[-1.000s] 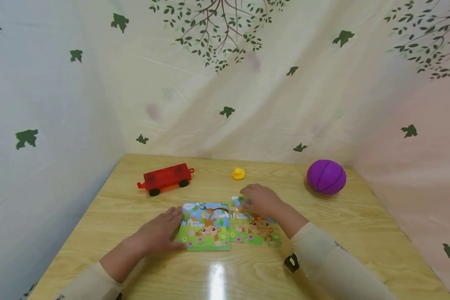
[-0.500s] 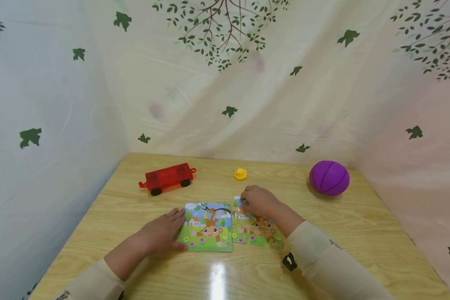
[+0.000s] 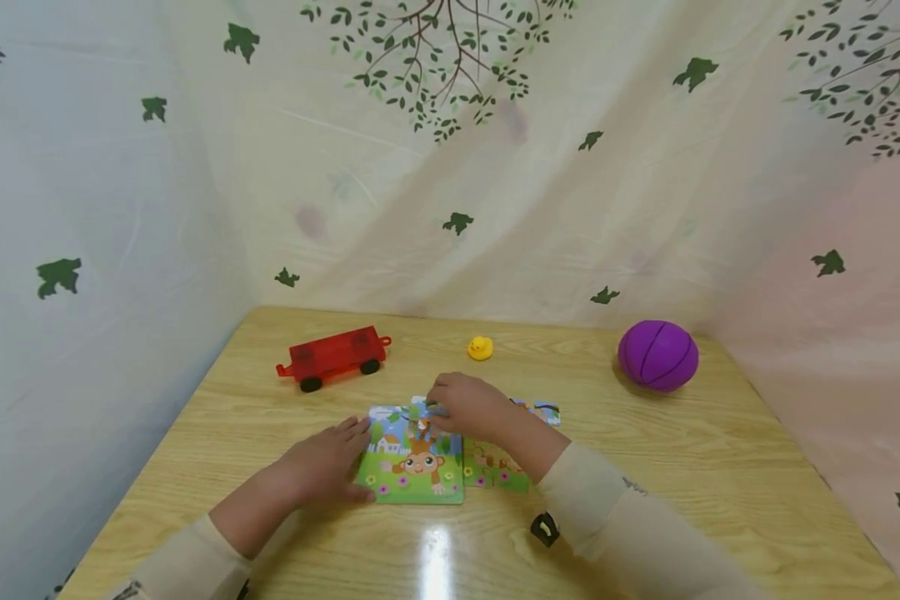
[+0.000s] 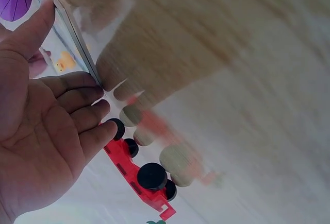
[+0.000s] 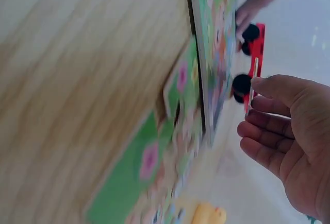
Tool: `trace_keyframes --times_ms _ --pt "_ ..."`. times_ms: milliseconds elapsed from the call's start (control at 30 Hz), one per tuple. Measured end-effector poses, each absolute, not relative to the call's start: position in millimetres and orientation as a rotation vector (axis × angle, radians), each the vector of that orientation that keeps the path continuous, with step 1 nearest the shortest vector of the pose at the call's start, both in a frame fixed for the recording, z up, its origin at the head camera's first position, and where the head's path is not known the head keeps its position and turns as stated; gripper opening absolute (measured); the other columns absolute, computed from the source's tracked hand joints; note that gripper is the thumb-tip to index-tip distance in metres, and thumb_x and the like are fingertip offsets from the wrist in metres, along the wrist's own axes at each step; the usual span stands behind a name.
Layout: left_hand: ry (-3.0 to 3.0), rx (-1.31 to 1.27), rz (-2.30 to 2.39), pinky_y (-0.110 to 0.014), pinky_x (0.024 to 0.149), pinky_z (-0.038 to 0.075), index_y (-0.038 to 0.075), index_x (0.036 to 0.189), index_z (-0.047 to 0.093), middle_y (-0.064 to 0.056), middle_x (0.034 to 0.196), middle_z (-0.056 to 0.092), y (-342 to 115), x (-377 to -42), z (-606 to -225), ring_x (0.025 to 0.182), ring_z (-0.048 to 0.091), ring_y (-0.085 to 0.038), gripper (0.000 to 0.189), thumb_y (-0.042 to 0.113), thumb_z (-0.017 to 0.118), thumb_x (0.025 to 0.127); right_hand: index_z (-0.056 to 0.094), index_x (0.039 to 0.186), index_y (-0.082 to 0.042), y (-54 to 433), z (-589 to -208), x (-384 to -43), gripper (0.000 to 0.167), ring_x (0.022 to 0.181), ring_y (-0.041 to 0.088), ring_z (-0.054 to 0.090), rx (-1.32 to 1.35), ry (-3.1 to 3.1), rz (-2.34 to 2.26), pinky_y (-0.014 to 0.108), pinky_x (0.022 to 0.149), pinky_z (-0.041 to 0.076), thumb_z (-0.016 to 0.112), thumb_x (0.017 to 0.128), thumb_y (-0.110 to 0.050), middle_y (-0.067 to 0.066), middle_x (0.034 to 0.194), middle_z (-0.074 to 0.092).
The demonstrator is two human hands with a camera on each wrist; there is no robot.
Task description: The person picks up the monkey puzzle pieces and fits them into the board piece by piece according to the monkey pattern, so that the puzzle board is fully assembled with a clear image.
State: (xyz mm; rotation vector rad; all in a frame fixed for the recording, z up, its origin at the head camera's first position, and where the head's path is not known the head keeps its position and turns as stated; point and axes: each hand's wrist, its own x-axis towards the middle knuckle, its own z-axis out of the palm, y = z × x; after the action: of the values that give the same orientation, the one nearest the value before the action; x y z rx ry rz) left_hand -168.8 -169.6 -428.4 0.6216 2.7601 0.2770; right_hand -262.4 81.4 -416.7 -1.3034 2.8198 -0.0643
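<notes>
A square monkey-picture puzzle board [image 3: 412, 479] lies flat in the middle of the table. Fingers straight, my left hand [image 3: 322, 468] rests along its left edge, the fingertips right at the rim in the left wrist view. My right hand [image 3: 468, 408] is over the board's top right part, pinching a thin puzzle piece [image 5: 253, 82] between thumb and fingers. In the right wrist view that piece shows edge-on, raised above the board. Joined puzzle pieces [image 3: 498, 477] with the same monkey picture lie against the board's right side, partly hidden under my right forearm.
Behind the board a red toy wagon [image 3: 335, 357] stands at the left, a small yellow rubber duck [image 3: 480, 348] in the middle. A purple ball [image 3: 657, 356] sits at the back right. A printed cloth [image 3: 390, 250] hangs behind the wooden table [image 3: 682, 467].
My right hand has moved left from the loose puzzle pieces to above the board, carrying one piece from their top left. My left hand stays at the board's left edge.
</notes>
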Motion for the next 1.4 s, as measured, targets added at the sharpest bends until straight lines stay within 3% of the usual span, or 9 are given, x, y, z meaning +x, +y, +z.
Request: trace_keyframes --times_ms 467,900,1167,1400 --pt "2.769 0.614 0.291 -0.052 0.118 0.027 -0.002 0.148 0.039 -0.016 0.158 0.032 -168.6 -169.2 -427.3 0.147 0.027 -0.036 0.092 0.051 0.075 0.082 0.071 0.106 -0.017 27.3 -431.9 -255.4 0.027 0.089 0.010 0.056 -1.378 2.774 0.196 0.025 0.083 0.051 0.061 0.096 -0.040 -0.004 0.102 0.063" --pt "2.790 0.622 0.334 -0.053 0.117 0.028 -0.004 0.148 0.038 -0.019 0.157 0.034 -167.5 -167.7 -425.7 0.145 0.030 -0.039 0.094 0.048 0.078 0.080 0.071 0.114 -0.017 16.5 -435.3 -254.6 0.035 0.097 0.013 0.054 -1.340 2.770 0.309 0.025 0.087 0.051 0.059 0.097 -0.045 -0.003 0.113 0.061" --pt "2.767 0.643 0.297 -0.056 0.115 0.030 0.009 0.149 0.041 -0.016 0.158 0.032 -165.2 -168.1 -423.1 0.146 0.029 -0.039 0.086 0.050 0.075 0.081 0.072 0.114 -0.017 25.0 -433.3 -254.4 0.030 0.098 0.013 0.052 -1.396 2.744 0.168 0.025 0.086 0.050 0.057 0.099 -0.039 -0.002 0.115 0.061" --pt "2.784 0.664 0.237 -0.056 0.115 0.031 0.006 0.148 0.043 -0.020 0.157 0.033 -163.8 -167.0 -424.8 0.145 0.029 -0.041 0.088 0.051 0.076 0.079 0.065 0.129 -0.016 38.8 -433.9 -254.2 0.034 0.116 0.016 0.053 -1.370 2.716 0.000 0.030 0.098 0.049 0.054 0.101 -0.031 0.000 0.127 0.058"
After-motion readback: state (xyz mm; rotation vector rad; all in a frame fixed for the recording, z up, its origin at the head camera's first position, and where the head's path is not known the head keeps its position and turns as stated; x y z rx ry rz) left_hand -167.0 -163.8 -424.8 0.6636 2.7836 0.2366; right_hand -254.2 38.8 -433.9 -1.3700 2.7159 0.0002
